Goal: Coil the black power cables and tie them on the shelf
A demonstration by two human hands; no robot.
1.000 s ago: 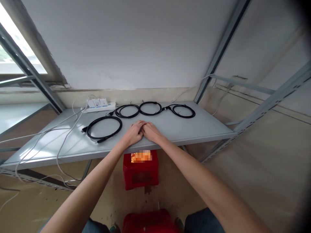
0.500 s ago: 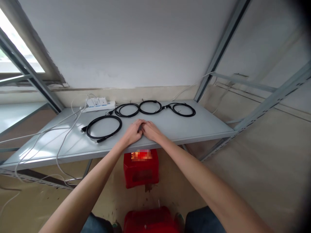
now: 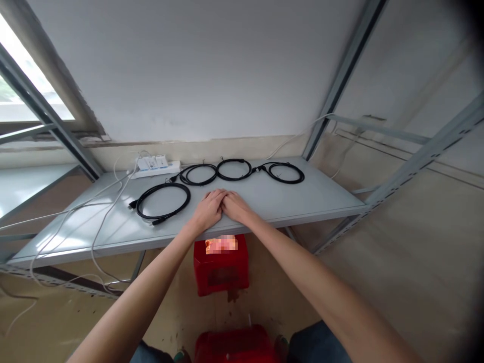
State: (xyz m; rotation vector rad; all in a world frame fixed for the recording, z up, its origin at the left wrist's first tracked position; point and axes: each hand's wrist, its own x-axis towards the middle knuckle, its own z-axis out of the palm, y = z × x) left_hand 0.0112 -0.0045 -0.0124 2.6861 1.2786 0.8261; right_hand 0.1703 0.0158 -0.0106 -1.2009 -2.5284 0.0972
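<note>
My left hand [image 3: 207, 209] and my right hand [image 3: 234, 205] rest together at the front edge of the grey shelf [image 3: 272, 201]. Their closed fingers meet and overlap, and no object shows between them. Nearest my left hand lies a coiled black cable [image 3: 189, 195], its plug ends toward the left. Behind my hands, a second coiled cable [image 3: 202, 184] touches a third coiled cable [image 3: 234, 180]. Further right is another black cable coil [image 3: 285, 182], its plugs close to the third coil.
A white power strip [image 3: 151, 174] with adapters sits at the back left, and white cords [image 3: 100, 227] hang over the shelf's front edge. Metal uprights [image 3: 333, 96] frame the sides. Below stand a red stool [image 3: 221, 277] and another red stool [image 3: 234, 348] between my legs.
My fingers have settled flatter and closer against each other, closing the small dark gap between my hands. The view has shifted slightly; the cables keep their places.
</note>
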